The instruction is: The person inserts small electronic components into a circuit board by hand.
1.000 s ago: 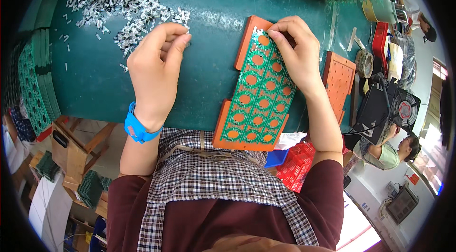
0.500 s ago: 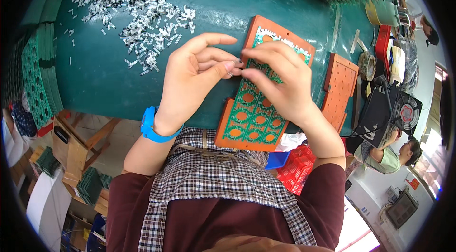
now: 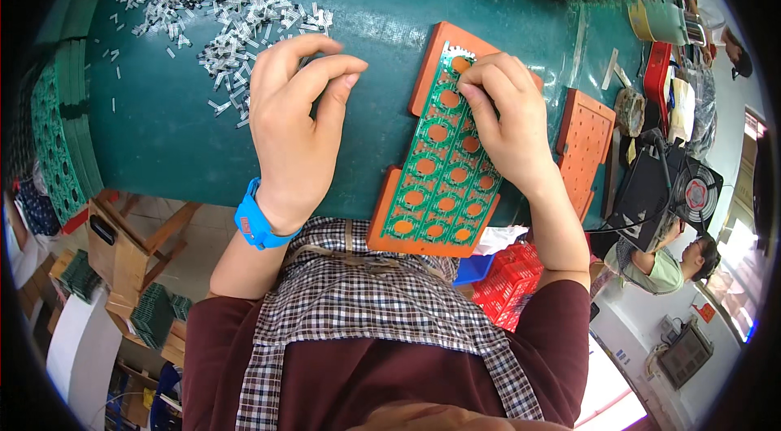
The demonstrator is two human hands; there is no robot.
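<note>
The green circuit panel (image 3: 443, 156) lies on an orange holder tray (image 3: 423, 179) at the near edge of the teal table (image 3: 382, 32), tilted so its far end leans to the right. It is a long grid of small boards, each with a round hole through which the orange shows. A short row of pale parts stands only along the panel's far edge; the remaining positions look bare, so by my judgement the filling has barely begun and nearly the whole panel is left.

The right hand (image 3: 504, 118) rests on the panel's far end, fingertips pinched down on it; whether a part sits between them I cannot tell. The left hand (image 3: 297, 122) hovers to the left of the panel, thumb and fingers drawn together; what it grips is hidden. Beyond that hand, further left of the panel, spreads a heap of small white parts (image 3: 211, 0). To the panel's right a second orange tray (image 3: 584, 146) lies unfilled
</note>
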